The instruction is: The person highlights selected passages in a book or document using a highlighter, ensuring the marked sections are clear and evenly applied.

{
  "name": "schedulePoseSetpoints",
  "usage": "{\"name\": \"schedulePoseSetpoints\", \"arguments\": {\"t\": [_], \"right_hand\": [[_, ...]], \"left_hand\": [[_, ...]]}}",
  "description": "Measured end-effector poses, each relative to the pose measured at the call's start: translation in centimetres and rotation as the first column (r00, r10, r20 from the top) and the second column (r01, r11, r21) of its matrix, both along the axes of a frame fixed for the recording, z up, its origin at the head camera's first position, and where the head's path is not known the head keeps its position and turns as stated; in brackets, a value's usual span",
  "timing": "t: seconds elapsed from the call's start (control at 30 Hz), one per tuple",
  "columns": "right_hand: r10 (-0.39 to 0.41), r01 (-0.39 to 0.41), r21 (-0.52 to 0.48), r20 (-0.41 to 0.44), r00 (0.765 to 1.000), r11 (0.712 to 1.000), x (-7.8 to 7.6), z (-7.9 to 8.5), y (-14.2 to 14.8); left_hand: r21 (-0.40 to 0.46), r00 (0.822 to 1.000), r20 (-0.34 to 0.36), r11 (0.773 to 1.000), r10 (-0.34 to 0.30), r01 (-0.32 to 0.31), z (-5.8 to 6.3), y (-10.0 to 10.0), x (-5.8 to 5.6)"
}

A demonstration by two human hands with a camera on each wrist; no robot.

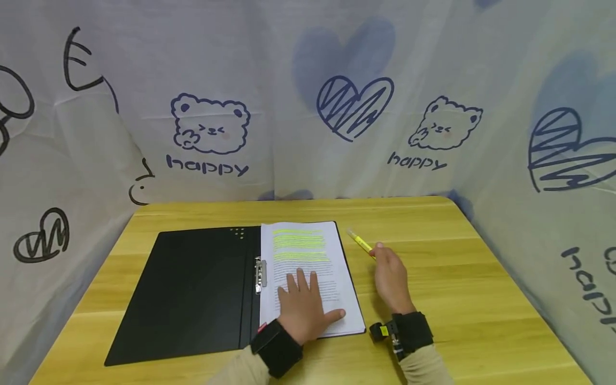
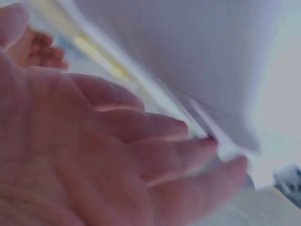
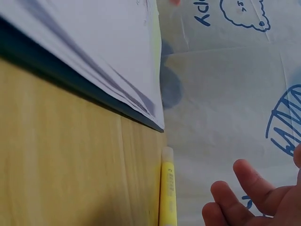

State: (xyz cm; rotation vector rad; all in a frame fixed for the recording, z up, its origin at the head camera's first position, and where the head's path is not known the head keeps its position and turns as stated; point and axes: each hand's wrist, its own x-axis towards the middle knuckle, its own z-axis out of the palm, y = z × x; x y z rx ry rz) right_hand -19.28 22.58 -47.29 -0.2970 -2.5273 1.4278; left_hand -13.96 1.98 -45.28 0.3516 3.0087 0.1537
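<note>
Highlighter (image 1: 362, 244) on counter (image 1: 481, 321), right of paper (image 1: 303, 254), long axis slanting back-left from right hand (image 1: 392, 280), the nearer one: fingers loose, gripping nothing. Left hand (image 1: 303, 314) over paper, fingers spread, holding nothing.

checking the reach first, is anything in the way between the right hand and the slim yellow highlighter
Nothing visible is: the right hand is close to the slim yellow highlighter, and the open black folder lies left of both, outside that gap.
</note>
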Motion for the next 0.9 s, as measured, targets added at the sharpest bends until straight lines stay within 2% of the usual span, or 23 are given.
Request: {"name": "schedulePoseSetpoints", "arguments": {"t": [0.1,0.2,0.33,0.47,0.57,0.63,0.7,0.77,0.8,0.83,0.9], "right_hand": [[0.008,-0.008,0.004,0.002,1.000,1.000,0.0,0.0,-0.1],[0.024,-0.024,0.010,0.002,1.000,1.000,0.0,0.1,-0.1],[0.043,-0.043,0.018,-0.001,0.999,0.999,-0.1,0.2,-0.2],[0.047,-0.047,0.023,-0.002,0.999,0.999,0.0,0.1,-0.3],[0.048,-0.048,0.037,-0.007,0.999,0.998,0.1,0.1,-0.4],[0.046,-0.045,0.043,-0.015,0.999,0.998,0.1,0.0,-0.4],[0.048,-0.047,0.049,-0.018,0.999,0.998,0.1,0.0,-0.4],[0.047,-0.046,0.044,-0.016,0.999,0.998,0.2,0.0,-0.3],[0.045,-0.044,0.041,-0.015,0.999,0.998,0.3,0.1,-0.3],[0.044,-0.044,0.039,-0.013,0.999,0.998,0.3,0.1,-0.2],[0.044,-0.044,0.034,-0.007,0.999,0.998,0.3,0.1,-0.2]], "left_hand": [[-0.128,0.997,0.031,0.990,0.069,-0.065,-0.5,2.0,-0.8],[-0.226,0.991,0.057,0.969,0.117,-0.102,-0.9,3.1,-1.3],[-0.276,0.990,0.059,0.955,0.127,-0.107,-1.0,3.6,-1.4],[-0.266,0.994,0.043,0.960,0.104,-0.089,-1.3,3.3,-1.3],[-0.194,0.998,0.003,0.979,0.065,-0.063,-1.7,2.5,-1.4],[-0.089,0.997,-0.067,0.996,0.021,-0.027,-1.7,1.6,-1.5],[0.028,0.988,-0.152,0.999,-0.019,0.023,-1.6,0.2,-1.4],[0.144,0.973,-0.228,0.986,-0.046,0.080,-1.1,-1.7,-1.0],[0.206,0.969,-0.243,0.974,-0.044,0.096,-0.7,-2.8,-0.8],[0.261,0.971,-0.238,0.961,-0.028,0.092,-0.2,-4.1,-0.5],[0.367,0.979,-0.194,0.930,0.058,0.017,0.9,-7.1,0.5]]}}
